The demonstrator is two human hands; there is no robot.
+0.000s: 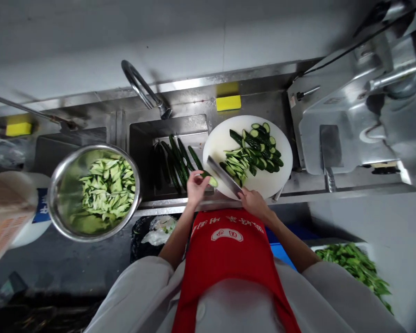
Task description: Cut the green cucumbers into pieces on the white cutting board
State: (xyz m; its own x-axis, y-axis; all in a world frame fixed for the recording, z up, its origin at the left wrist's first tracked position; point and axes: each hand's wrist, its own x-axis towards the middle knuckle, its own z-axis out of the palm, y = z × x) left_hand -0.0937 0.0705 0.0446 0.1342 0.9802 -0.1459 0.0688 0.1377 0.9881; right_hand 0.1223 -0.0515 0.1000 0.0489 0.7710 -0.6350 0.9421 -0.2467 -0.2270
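In my left hand (196,188) is a short piece of cucumber (212,181), its pale cut face turned toward the board. My right hand (252,201) grips the handle of a cleaver (223,175), whose blade lies slantwise over the left part of a round white cutting board (263,186). Thin cucumber slices (236,164) and a heap of cut cucumber pieces (263,148) lie to the right of the blade. Left of the board, several whole cucumbers (175,162) rest in the sink (138,138).
A steel bowl (53,194) of sliced cucumber stands at the left. Behind the sink rises a faucet (142,85), with a yellow sponge (228,103) to its right. A second cleaver (329,148) lies on a clear tray (310,134) at the right. Leafy greens (353,268) are below.
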